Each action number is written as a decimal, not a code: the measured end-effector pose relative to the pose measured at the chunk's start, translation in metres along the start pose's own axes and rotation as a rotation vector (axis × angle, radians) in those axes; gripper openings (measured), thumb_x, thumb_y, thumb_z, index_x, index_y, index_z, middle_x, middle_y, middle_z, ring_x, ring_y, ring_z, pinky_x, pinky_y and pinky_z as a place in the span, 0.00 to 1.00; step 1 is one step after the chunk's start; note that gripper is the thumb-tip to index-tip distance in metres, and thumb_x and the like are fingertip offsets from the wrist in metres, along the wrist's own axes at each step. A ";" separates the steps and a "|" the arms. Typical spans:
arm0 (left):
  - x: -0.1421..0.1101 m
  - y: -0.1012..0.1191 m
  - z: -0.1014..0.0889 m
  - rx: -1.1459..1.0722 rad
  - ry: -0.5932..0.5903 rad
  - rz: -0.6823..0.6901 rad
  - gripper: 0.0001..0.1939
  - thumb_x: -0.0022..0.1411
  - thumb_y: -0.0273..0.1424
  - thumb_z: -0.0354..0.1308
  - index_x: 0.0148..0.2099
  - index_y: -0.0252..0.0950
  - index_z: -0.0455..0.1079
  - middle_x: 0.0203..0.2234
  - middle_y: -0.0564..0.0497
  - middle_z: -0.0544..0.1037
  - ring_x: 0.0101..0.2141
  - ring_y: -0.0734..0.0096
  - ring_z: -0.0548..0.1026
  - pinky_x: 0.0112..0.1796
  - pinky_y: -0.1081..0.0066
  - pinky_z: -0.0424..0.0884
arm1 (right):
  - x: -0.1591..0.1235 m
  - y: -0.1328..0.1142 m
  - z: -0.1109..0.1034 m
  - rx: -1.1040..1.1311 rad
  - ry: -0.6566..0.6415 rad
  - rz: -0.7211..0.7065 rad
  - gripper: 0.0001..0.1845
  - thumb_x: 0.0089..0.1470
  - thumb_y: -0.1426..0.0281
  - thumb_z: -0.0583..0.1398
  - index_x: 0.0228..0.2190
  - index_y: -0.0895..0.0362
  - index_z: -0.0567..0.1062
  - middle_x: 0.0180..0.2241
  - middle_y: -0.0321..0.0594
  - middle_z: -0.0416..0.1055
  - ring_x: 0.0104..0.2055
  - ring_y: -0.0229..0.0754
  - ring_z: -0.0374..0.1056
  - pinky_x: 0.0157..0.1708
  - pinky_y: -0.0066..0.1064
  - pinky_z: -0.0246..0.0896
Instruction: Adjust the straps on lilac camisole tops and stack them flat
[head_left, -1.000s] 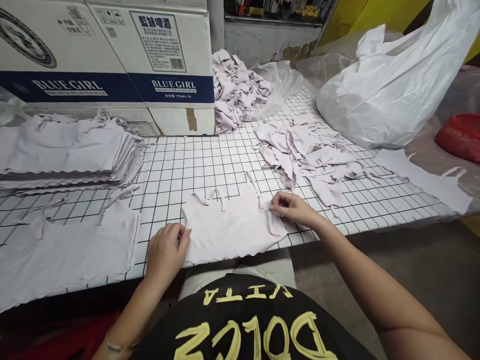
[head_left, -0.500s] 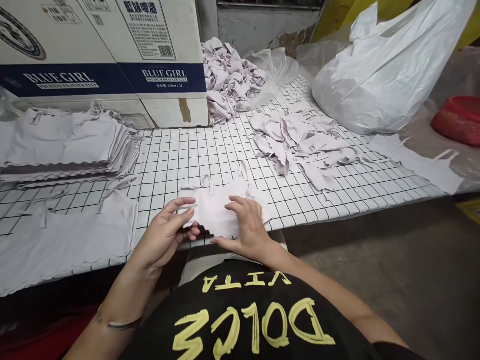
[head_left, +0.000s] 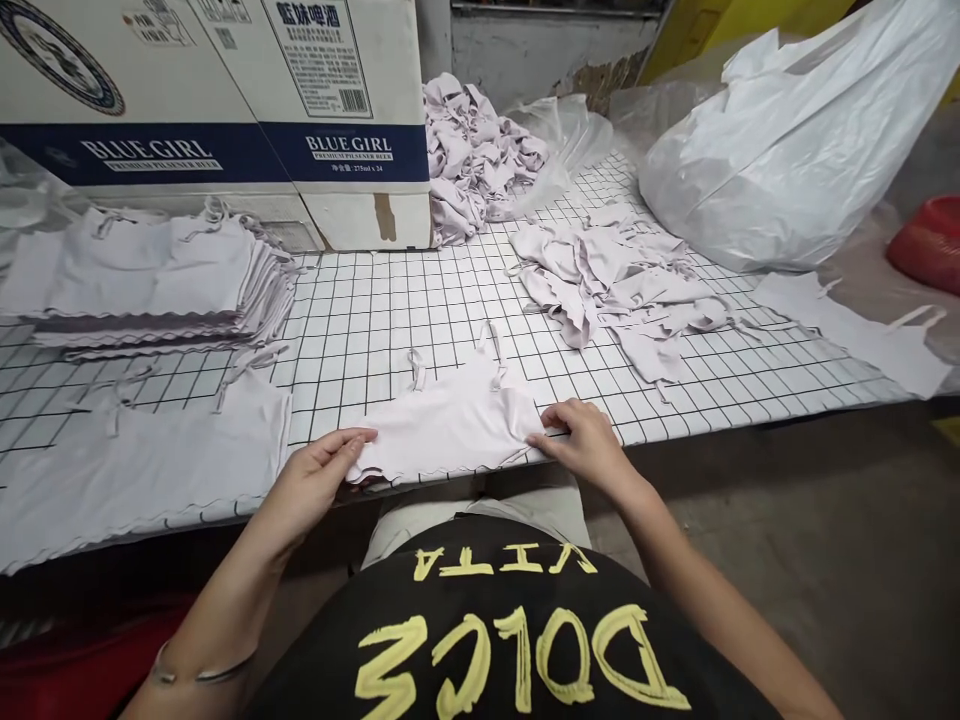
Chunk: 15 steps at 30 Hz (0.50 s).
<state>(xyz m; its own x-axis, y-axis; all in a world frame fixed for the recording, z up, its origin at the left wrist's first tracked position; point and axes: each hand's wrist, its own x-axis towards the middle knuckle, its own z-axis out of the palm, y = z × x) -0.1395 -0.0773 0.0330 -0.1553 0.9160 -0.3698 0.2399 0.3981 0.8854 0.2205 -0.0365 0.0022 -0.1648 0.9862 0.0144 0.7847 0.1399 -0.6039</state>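
Observation:
A pale pink camisole top (head_left: pixel 442 425) with two thin straps lies spread along the front edge of the table, its scalloped hem toward me. My left hand (head_left: pixel 315 475) pinches its left side between thumb and fingers. At the opposite side, my right hand (head_left: pixel 585 440) has thumb and fingertips closed on the edge of the fabric. Left of my left hand, more camisoles (head_left: pixel 165 465) of the same kind lie flat at the table's edge.
A neat stack of camisoles (head_left: pixel 142 265) stands at left before a beer carton (head_left: pixel 367 215). Crumpled camisoles (head_left: pixel 600 270) lie in a loose heap right of centre, with another pile (head_left: pixel 480 150) behind. A white plastic bag (head_left: pixel 765 170) and a single camisole (head_left: pixel 847 325) are at right.
My hands have moved apart, left hand leftward and right hand rightward. The camisole between them is now spread wider and flatter. The view has shifted slightly.

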 end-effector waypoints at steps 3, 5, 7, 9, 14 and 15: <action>0.002 -0.006 -0.004 0.061 0.016 0.027 0.26 0.51 0.51 0.64 0.44 0.37 0.78 0.40 0.46 0.80 0.36 0.63 0.75 0.35 0.72 0.72 | 0.005 -0.004 0.000 0.286 -0.061 0.114 0.19 0.53 0.52 0.60 0.25 0.54 0.66 0.26 0.38 0.66 0.30 0.46 0.63 0.31 0.34 0.58; 0.002 -0.006 -0.006 0.055 0.072 0.049 0.25 0.49 0.50 0.65 0.41 0.36 0.78 0.41 0.45 0.80 0.44 0.58 0.74 0.42 0.70 0.71 | 0.009 -0.005 -0.001 0.478 -0.037 0.210 0.22 0.55 0.49 0.58 0.27 0.54 0.63 0.24 0.36 0.64 0.27 0.43 0.63 0.27 0.32 0.57; 0.001 -0.007 -0.007 0.025 0.077 0.039 0.24 0.47 0.50 0.67 0.39 0.36 0.78 0.41 0.45 0.80 0.46 0.57 0.73 0.44 0.68 0.70 | 0.009 -0.006 -0.001 0.512 0.050 0.248 0.23 0.54 0.47 0.58 0.32 0.54 0.62 0.27 0.36 0.65 0.26 0.43 0.64 0.27 0.32 0.59; -0.001 -0.009 -0.006 -0.010 0.058 0.010 0.24 0.46 0.48 0.68 0.40 0.36 0.78 0.41 0.45 0.80 0.45 0.57 0.73 0.44 0.68 0.70 | 0.007 -0.009 0.002 0.380 0.097 0.209 0.28 0.49 0.48 0.64 0.41 0.53 0.63 0.34 0.39 0.67 0.30 0.45 0.65 0.29 0.34 0.62; -0.009 -0.004 0.002 -0.135 0.051 -0.023 0.22 0.47 0.45 0.69 0.40 0.36 0.78 0.42 0.45 0.78 0.43 0.62 0.73 0.38 0.72 0.72 | 0.001 -0.024 0.022 -0.061 0.120 -0.029 0.34 0.46 0.55 0.69 0.51 0.51 0.63 0.47 0.47 0.63 0.49 0.58 0.61 0.46 0.46 0.61; -0.011 -0.001 0.004 -0.176 0.045 -0.033 0.22 0.46 0.44 0.70 0.40 0.35 0.78 0.42 0.45 0.78 0.41 0.63 0.73 0.35 0.72 0.72 | 0.001 -0.027 0.025 -0.099 0.142 -0.052 0.33 0.47 0.57 0.68 0.51 0.51 0.63 0.47 0.47 0.62 0.50 0.59 0.60 0.48 0.48 0.60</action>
<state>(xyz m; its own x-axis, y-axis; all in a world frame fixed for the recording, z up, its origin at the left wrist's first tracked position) -0.1343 -0.0876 0.0355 -0.2043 0.8979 -0.3900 0.0635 0.4097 0.9100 0.1841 -0.0411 -0.0015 -0.1261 0.9790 0.1599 0.8336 0.1919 -0.5179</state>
